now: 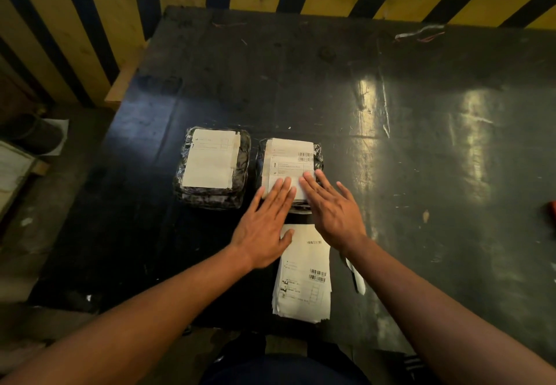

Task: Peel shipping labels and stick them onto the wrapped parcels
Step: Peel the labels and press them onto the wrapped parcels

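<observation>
Item: two wrapped parcels on a dark table (391, 99), side by side near its front middle; left parcel (212, 169) carries a label already laid flat on top, right parcel (288, 171) carries a label (290, 159) now under both hands. Left hand (264, 222): fingers straight and close together, tips flat on the near left part of that label, holding nothing. Right hand (334, 210): fingers straight and slightly spread, tips flat on the near right part, holding nothing. Stock: stack of labels (304, 279) at the near table edge, just in front of the right parcel, partly hidden by the left hand's heel; a white strip (356, 276), likely peeled backing, lies just right of it. Handling, as judged: parcels in black glossy film, crinkled and soft at the surface, probably light and compliant, slippery to pinch; best steadied from above with a flat palm or taken by the two long sides. Labels thin, limp paper, prone to creasing and trapped air; best lifted by one corner and smoothed from the middle outward. Writing: barcodes show at the upper right of the pressed label and on the top sheet of the stack; printed boxes and text lines appear on all labels, too small to read; no brand legible
</observation>
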`<state>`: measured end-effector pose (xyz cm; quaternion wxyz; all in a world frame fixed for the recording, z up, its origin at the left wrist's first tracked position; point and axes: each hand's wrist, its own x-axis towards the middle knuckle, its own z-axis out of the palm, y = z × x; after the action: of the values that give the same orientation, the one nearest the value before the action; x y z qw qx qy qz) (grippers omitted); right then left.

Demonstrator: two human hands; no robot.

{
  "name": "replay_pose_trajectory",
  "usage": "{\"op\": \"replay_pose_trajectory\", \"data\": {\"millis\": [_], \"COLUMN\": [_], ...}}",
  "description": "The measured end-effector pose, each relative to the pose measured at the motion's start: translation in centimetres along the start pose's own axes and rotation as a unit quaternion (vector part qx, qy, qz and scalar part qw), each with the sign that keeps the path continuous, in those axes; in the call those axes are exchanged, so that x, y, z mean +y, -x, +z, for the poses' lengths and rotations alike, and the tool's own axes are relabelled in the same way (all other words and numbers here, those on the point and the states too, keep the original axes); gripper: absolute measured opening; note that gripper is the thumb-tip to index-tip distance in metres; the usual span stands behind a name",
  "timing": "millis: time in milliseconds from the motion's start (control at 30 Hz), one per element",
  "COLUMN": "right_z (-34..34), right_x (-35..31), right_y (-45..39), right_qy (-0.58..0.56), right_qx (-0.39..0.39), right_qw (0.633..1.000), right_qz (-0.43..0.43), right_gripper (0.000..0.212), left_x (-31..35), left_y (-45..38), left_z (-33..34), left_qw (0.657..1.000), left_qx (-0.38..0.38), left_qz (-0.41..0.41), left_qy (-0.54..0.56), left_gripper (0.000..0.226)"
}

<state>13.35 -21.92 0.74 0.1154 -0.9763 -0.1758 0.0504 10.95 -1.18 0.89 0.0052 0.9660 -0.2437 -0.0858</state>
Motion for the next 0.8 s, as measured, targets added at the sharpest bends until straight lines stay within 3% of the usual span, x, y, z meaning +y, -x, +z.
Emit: {"op": "replay_pose_trajectory", "data": {"millis": [233, 800], "right_z": [-0.2, 0.5], "right_x": [-0.3, -0.1], "right_y": [0.1, 0.0], "right_qy": [-0.004, -0.026], "right_qx": [-0.005, 0.008], "right_qw": [1.0, 1.0], "right_qz": [0.004, 0.016], "right_gripper": [0.063, 0.053], "left_x": [-2.5, -2.1], "left_y": [3.5, -1.0], "left_z": [-0.1, -4.4], "left_qw": [0.999, 0.996], "left_qx": [0.003, 0.009], "left_qz": [-0.038, -0.093], "left_qy": [0.015, 0.003], "left_gripper": [0.084, 0.073]}}
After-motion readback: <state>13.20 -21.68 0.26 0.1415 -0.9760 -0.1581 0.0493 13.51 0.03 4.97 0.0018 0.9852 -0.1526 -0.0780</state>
